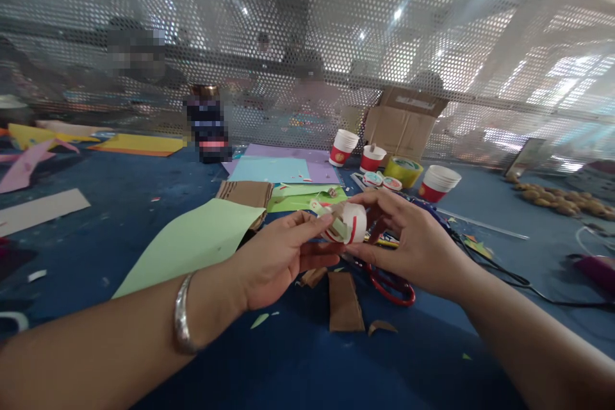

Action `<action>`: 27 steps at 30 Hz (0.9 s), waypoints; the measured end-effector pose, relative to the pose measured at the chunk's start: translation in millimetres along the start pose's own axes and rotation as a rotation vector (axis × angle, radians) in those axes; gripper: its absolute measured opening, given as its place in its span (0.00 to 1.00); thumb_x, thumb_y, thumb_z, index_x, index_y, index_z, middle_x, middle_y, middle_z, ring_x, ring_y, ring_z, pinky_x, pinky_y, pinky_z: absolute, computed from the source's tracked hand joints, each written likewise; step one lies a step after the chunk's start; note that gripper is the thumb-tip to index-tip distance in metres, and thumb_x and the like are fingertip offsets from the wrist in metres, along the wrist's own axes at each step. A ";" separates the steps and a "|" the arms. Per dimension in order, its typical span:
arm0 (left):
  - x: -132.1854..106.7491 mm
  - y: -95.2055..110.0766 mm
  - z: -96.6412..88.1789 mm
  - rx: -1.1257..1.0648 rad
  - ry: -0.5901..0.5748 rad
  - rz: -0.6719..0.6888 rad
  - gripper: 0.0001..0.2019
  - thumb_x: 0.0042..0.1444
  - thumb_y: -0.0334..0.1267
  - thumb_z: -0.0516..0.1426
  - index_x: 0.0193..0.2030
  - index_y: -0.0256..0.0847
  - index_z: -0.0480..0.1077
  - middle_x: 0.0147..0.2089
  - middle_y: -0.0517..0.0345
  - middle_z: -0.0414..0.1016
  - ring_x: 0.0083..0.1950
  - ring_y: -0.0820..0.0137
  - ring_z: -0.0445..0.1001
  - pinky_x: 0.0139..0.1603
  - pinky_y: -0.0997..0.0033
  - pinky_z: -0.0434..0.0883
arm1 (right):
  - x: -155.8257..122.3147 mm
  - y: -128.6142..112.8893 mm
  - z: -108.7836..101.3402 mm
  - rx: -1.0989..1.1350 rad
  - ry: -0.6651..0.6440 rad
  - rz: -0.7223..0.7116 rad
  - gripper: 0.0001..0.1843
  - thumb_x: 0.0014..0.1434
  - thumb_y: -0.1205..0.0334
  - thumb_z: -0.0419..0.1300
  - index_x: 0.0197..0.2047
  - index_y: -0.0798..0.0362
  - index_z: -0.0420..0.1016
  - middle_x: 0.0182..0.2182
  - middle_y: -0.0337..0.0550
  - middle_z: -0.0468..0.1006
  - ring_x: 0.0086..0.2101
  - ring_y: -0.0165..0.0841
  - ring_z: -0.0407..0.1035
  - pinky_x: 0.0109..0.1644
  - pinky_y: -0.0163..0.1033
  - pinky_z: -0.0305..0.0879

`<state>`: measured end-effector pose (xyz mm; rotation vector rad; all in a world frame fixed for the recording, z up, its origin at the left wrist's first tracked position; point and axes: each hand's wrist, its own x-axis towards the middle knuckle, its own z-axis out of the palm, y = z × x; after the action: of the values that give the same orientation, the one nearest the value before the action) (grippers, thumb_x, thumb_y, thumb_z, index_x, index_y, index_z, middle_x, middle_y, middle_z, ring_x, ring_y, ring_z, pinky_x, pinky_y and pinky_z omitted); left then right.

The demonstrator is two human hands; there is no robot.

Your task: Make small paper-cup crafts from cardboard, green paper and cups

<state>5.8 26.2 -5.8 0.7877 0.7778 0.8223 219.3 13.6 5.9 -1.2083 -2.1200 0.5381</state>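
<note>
Between my two hands, above the blue table, is a small paper cup piece [356, 223], white with red marks, with pale green paper and a bit of brown cardboard in its opening. My left hand [288, 250] pinches its left side between thumb and fingers. On the other side, my right hand [401, 230] curls its fingers and thumb around the cup's right edge. Below lie red-handled scissors [396, 291], their blades partly hidden by my right hand. A rectangle of brown cardboard [344, 304] rests nearby among small scraps.
Pale green paper [192, 243] lies at the left over cardboard. Behind are purple paper [307, 157], light blue paper [269, 170], stacked paper cups [438, 182], and yellow tape [404, 171]. A black cable [500, 275] crosses the right side. A perforated screen [307, 25] bounds the far edge.
</note>
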 end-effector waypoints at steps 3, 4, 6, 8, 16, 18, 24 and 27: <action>-1.2 -0.7 0.5 0.007 -0.014 -0.010 0.06 0.65 0.36 0.60 0.45 0.36 0.75 0.47 0.50 0.80 0.42 0.69 0.81 0.43 0.71 0.79 | 0.0 -1.6 0.0 -0.049 -0.001 -0.024 0.27 0.57 0.56 0.70 0.58 0.46 0.69 0.49 0.45 0.74 0.46 0.40 0.75 0.48 0.44 0.76; -1.4 -1.1 0.8 0.009 -0.014 -0.012 0.06 0.64 0.36 0.61 0.44 0.36 0.74 0.47 0.51 0.79 0.42 0.69 0.80 0.43 0.71 0.79 | 0.2 -2.2 -0.1 -0.055 -0.004 -0.033 0.27 0.57 0.57 0.70 0.59 0.46 0.69 0.50 0.45 0.73 0.46 0.40 0.74 0.48 0.44 0.76; -1.3 -1.9 1.4 0.011 -0.011 -0.011 0.06 0.65 0.36 0.60 0.44 0.35 0.74 0.45 0.52 0.79 0.41 0.70 0.80 0.44 0.71 0.79 | 0.4 -3.6 -0.3 -0.067 -0.011 -0.045 0.28 0.57 0.59 0.69 0.59 0.45 0.69 0.50 0.45 0.72 0.46 0.39 0.74 0.47 0.42 0.76; -0.9 -2.7 2.1 0.006 -0.016 -0.009 0.05 0.65 0.35 0.60 0.44 0.35 0.73 0.44 0.53 0.78 0.41 0.71 0.79 0.45 0.71 0.78 | 0.3 -5.1 -0.6 -0.087 -0.014 -0.054 0.28 0.57 0.60 0.69 0.60 0.46 0.70 0.50 0.46 0.72 0.46 0.38 0.73 0.46 0.42 0.76; -2.1 -5.5 6.7 0.014 -0.036 0.003 0.10 0.59 0.37 0.66 0.39 0.37 0.69 0.41 0.57 0.76 0.42 0.72 0.77 0.49 0.72 0.75 | 0.3 -7.2 -0.5 -0.138 -0.013 -0.063 0.29 0.54 0.66 0.67 0.60 0.49 0.71 0.49 0.47 0.73 0.41 0.36 0.73 0.44 0.41 0.75; -2.8 -9.2 6.4 0.081 -0.033 0.033 0.16 0.53 0.37 0.70 0.39 0.38 0.67 0.39 0.60 0.75 0.40 0.76 0.76 0.42 0.77 0.72 | 0.4 -8.0 0.8 -0.161 -0.014 -0.062 0.29 0.54 0.66 0.66 0.60 0.49 0.71 0.48 0.46 0.74 0.40 0.36 0.73 0.44 0.42 0.74; -3.0 -20.2 1.9 0.248 -0.019 0.163 0.22 0.50 0.45 0.71 0.36 0.40 0.62 0.31 0.66 0.71 0.28 0.80 0.64 0.25 0.78 0.57 | -1.6 -12.4 5.3 -0.215 0.006 -0.088 0.32 0.52 0.69 0.65 0.61 0.51 0.71 0.48 0.47 0.76 0.43 0.38 0.73 0.45 0.42 0.72; -2.8 -20.9 1.3 0.309 -0.003 0.201 0.21 0.51 0.47 0.70 0.36 0.41 0.62 0.32 0.65 0.71 0.29 0.79 0.65 0.26 0.76 0.58 | -3.1 -13.4 5.8 -0.237 0.017 -0.118 0.32 0.53 0.70 0.65 0.62 0.52 0.71 0.49 0.48 0.76 0.45 0.39 0.73 0.47 0.42 0.72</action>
<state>12.4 14.0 -21.9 1.1560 0.8432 0.8902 208.2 4.0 9.1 -1.1990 -2.2717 0.2281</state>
